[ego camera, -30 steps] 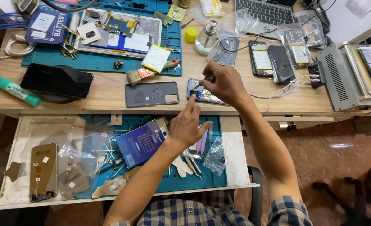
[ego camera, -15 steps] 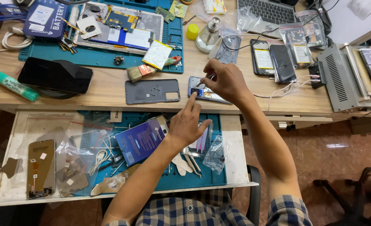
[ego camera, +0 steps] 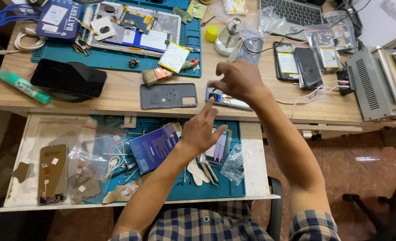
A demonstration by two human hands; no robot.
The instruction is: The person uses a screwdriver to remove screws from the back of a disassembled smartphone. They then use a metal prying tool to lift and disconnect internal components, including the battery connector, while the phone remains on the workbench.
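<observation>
My right hand (ego camera: 239, 80) hovers over an opened phone (ego camera: 233, 102) lying at the front edge of the wooden bench (ego camera: 117, 96). Its fingertips are bunched and point down at the phone's top end; I cannot tell whether anything is pinched between them. My left hand (ego camera: 202, 133) is over the pulled-out drawer, fingers spread and empty, its index finger raised toward the phone's near edge. A grey phone back cover (ego camera: 169, 95) with tiny screws on it lies just left of the phone.
The drawer holds a teal mat (ego camera: 233, 189), a blue box (ego camera: 155, 146), plastic bags and a phone screen (ego camera: 52, 172). On the bench are a brush (ego camera: 161, 75), a black phone (ego camera: 68, 78), a green tube (ego camera: 20, 87), bagged phones (ego camera: 298, 62), a glass bottle (ego camera: 229, 38) and a grey metal machine (ego camera: 376, 85).
Both hands stay almost where they were. My right hand's fingers have curled lower over the opened phone. The view has shifted slightly.
</observation>
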